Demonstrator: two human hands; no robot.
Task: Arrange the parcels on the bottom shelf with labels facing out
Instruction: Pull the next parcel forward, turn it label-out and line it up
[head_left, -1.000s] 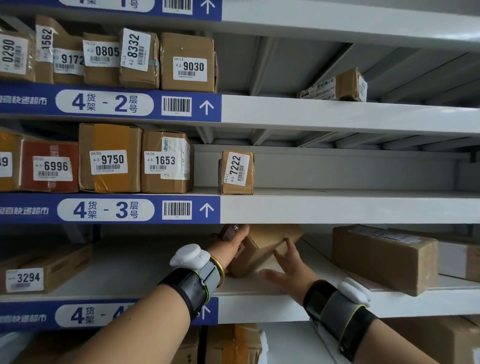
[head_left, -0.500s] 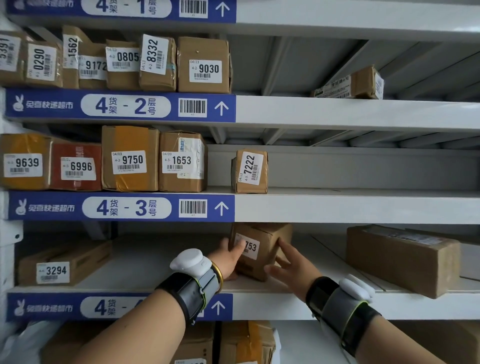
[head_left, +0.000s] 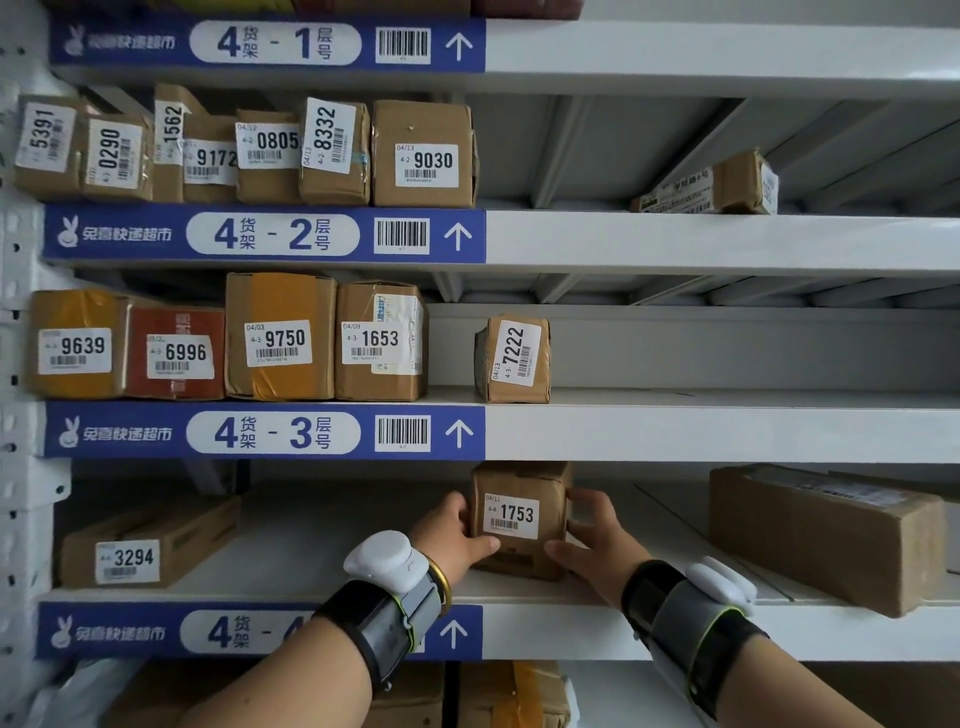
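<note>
A small brown parcel with a white label reading 1753 stands upright on the white shelf marked 4-4, its label facing me. My left hand grips its left side and my right hand grips its right side. Further left on the same shelf lies a flat parcel labelled 3294, label facing out. At the right end of that shelf sits a long brown parcel with a plain end toward me and its label on top.
The shelf 4-3 above overhangs the held parcel closely; it carries several labelled parcels and parcel 7222. Shelf 4-2 holds more parcels. More boxes sit below shelf 4-4. Bare shelf lies between parcel 3294 and the held parcel.
The parcel was tilted with its label hidden; both hands have turned it upright so label 1753 faces out. My head has shifted left, showing more of the shelves' left end.
</note>
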